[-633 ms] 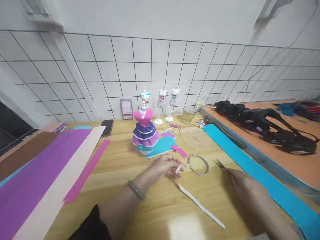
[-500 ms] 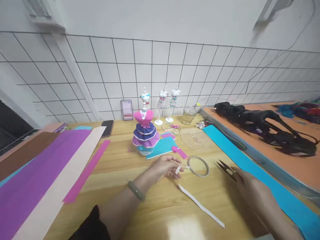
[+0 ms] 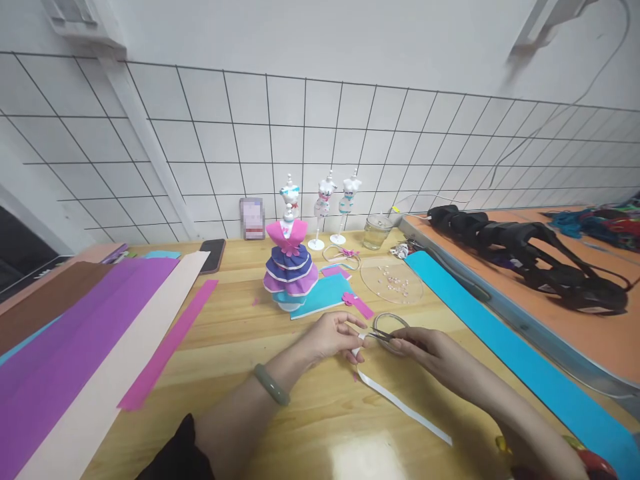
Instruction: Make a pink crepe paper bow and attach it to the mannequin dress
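Note:
My left hand (image 3: 330,339) is closed, pinching a short end of narrow white tape (image 3: 357,347) that runs toward a thin ring-shaped roll (image 3: 391,316). In my right hand (image 3: 433,352) is a pair of thread snips (image 3: 382,335), whose tips reach the tape beside my left fingers. The snips and right fingers cover part of the roll. Below the hands, a longer white strip (image 3: 406,407) lies slantwise on the wooden table (image 3: 280,427). Behind my left hand stands a small dress form in a tiered pink, navy and purple dress (image 3: 290,263).
Three white mini dress forms (image 3: 325,200) stand by the tiled wall, near a glass (image 3: 377,231). A clear disc (image 3: 393,280) holds small beads. Felt sheets (image 3: 95,313) lie left; a blue strip (image 3: 480,320) and black straps (image 3: 525,253) lie right.
My right hand has swung left with the snips, from beside the blue strip to the tape at my left fingers. The left hand keeps its place. Red and yellow objects now show at lower right.

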Tool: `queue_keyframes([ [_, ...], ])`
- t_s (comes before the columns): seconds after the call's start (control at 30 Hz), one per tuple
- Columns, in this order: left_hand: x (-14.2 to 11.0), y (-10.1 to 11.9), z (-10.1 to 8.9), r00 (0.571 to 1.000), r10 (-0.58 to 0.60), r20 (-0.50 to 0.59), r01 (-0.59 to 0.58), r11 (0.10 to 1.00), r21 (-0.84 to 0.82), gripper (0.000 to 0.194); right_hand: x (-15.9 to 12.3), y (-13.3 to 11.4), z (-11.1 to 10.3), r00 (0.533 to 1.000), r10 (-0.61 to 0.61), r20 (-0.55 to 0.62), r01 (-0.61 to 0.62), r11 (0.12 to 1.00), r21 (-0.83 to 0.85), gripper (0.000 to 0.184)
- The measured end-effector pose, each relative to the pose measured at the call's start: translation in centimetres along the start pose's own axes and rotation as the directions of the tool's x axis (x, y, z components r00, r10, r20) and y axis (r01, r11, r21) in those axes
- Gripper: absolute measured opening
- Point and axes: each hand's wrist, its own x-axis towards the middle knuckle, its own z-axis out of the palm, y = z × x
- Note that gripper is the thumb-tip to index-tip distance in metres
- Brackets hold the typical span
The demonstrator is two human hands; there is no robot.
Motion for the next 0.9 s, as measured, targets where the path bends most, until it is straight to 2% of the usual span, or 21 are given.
queue_keyframes([
  [0.3,0.0,-0.3,0.2,0.998,0.019,0.052,-0.020,1.000,0.021,0.043,1.1,-0.4,0.9,0.995,0.014,0.100,0.002,0.987,-0.158,0.039],
  [0.47,0.1,-0.6,0.1,0.997,0.031,0.067,-0.032,0.999,0.017,0.043,1.2,-1.0,1.4,0.996,0.048,0.069,-0.033,0.977,-0.212,0.039],
  [0.7,0.1,-0.7,0.0,0.997,0.018,0.081,-0.020,0.999,0.025,0.047,1.5,-0.4,1.8,0.999,0.049,0.017,-0.043,0.966,-0.256,0.039],
  [0.9,0.4,-1.0,-0.2,0.995,0.032,0.095,-0.035,0.999,0.024,0.048,1.0,-0.9,1.5,0.998,0.025,0.057,-0.013,0.979,-0.205,0.037],
])
